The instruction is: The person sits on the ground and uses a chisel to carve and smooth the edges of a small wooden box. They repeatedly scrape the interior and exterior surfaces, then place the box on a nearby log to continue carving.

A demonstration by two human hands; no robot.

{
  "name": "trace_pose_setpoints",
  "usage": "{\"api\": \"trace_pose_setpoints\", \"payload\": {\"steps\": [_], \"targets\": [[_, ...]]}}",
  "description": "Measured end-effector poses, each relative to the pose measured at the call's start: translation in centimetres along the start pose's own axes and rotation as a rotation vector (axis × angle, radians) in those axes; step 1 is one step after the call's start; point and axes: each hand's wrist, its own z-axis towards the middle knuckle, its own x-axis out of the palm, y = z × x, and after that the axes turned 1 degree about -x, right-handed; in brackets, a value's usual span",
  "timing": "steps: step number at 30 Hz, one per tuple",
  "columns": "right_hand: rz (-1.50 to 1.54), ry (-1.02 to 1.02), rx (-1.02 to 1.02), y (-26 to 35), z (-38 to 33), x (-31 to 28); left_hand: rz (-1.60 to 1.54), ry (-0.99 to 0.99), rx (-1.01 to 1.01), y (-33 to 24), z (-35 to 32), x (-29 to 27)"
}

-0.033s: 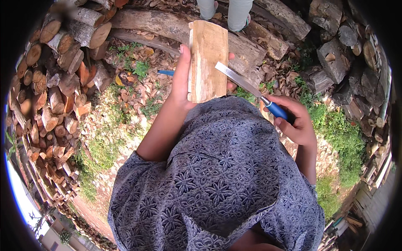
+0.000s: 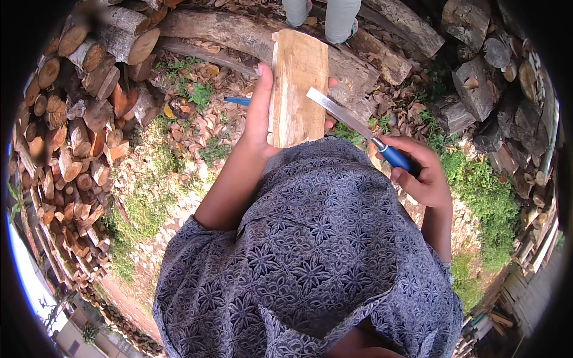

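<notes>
My left hand grips a pale split wood block by its left edge and holds it upright in front of me. My right hand is closed around the blue handle of a flat metal blade tool. The blade slants up to the left, with its tip at the block's right edge. Fingertips of my left hand show past the block's right side. A blue patterned garment covers my lap below both hands.
A long thick log lies behind the block, with another person's legs standing beyond it. Stacked firewood fills the left side, and rough wood chunks the right. A small blue tool lies on dry leaves.
</notes>
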Motion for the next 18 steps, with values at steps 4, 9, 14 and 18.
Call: {"api": "trace_pose_setpoints", "payload": {"steps": [4, 9, 14, 18], "targets": [[-0.021, 0.034, -0.058, -2.0, -1.6, -1.8, -0.097, -0.024, -0.021, 4.4, -1.7, 2.8], [-0.078, 0.415, -0.153, -2.7, -0.6, -2.7, -0.148, -0.086, 0.119, 6.4, -5.1, 3.7], [-0.048, 0.156, -0.107, -1.7, 1.3, 0.2, -0.245, -0.081, 0.223, 5.9, -7.9, 3.8], [-0.151, 0.418, -0.265, 0.0, 4.3, 1.3, -0.341, 0.058, 0.292, 3.7, -9.1, 1.9]]}}
